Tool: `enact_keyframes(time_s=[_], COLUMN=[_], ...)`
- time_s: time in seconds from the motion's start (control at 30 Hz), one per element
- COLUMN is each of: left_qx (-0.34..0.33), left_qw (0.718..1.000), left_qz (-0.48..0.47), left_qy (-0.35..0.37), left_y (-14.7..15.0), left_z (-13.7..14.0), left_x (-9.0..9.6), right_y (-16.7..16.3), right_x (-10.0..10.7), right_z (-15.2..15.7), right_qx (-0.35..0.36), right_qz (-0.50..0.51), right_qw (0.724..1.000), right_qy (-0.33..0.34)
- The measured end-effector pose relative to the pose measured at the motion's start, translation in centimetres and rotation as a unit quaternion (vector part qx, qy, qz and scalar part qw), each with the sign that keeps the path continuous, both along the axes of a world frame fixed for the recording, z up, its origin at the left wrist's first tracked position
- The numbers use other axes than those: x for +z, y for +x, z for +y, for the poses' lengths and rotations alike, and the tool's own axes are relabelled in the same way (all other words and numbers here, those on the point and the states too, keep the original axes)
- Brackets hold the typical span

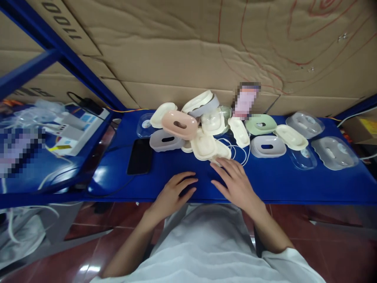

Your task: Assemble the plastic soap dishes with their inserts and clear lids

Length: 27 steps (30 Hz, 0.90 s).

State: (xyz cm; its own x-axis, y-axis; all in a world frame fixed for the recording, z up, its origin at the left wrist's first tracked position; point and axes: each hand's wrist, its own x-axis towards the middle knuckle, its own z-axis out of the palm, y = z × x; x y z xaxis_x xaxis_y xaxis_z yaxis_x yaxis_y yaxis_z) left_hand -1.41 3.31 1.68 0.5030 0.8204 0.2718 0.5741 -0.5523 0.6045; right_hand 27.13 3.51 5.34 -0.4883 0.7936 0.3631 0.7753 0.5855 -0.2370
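Observation:
My left hand (178, 191) hovers over or rests on the front of the blue shelf (112, 181), its fingers apart and nothing in it. My right hand (232, 181) is spread too, fingertips at the lower edge of a cream plastic piece (221, 150); whether it touches is unclear. Before both hands lies a heap of oval plastic parts. A pink oval piece with a slot (188, 131) tops a pale lilac one (161, 144). Another cream piece (204, 145) leans in the middle. To the right are a green slotted piece (266, 121) and a white slotted piece (277, 148).
A black phone (139, 157) lies left of the heap, and a phone with a lit screen (246, 103) leans against the cardboard (176, 51). A white cable (246, 159) coils near the heap. Clear plastic covers (335, 159) sit at the right. A power strip (84, 135) lies left.

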Motion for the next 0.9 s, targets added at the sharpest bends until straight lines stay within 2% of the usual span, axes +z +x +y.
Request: enact_keyframes(time_s=[0.1,0.27,0.37,0.5,0.67,0.8,0.9], left_qx=[-0.001,0.005,0.083,0.22,0.276,0.297,0.273], left_qw=[1.0,1.0,0.994,0.962,0.939,0.929,0.939], left_qz=[-0.002,-0.012,-0.004,0.051,0.122,0.149,0.114], left_qy=[0.001,-0.002,0.066,0.154,0.163,0.162,0.174], left_y=[0.0,-0.3,-0.8,-2.1,-3.1,-3.0,-3.2], left_z=[-0.1,-0.1,1.1,4.0,6.2,6.0,5.2], left_x=[0.0,0.4,0.5,0.2,-0.4,-0.7,-0.6], right_y=[-1.7,-3.8,-4.9,-4.6,-2.5,-1.7,-1.4], right_x=[-0.5,-0.4,-0.7,-1.2,-0.9,-0.8,-1.5], right_z=[-0.1,1.5,2.5,2.7,0.2,-3.2,-5.0], right_qx=[-0.012,-0.035,-0.042,-0.055,-0.018,0.016,0.032], right_qz=[-0.001,-0.005,-0.008,-0.018,0.005,0.06,0.086], right_qw=[1.0,0.999,0.999,0.997,0.998,0.998,0.996], right_qy=[0.008,0.034,0.033,0.052,0.065,0.028,0.005])
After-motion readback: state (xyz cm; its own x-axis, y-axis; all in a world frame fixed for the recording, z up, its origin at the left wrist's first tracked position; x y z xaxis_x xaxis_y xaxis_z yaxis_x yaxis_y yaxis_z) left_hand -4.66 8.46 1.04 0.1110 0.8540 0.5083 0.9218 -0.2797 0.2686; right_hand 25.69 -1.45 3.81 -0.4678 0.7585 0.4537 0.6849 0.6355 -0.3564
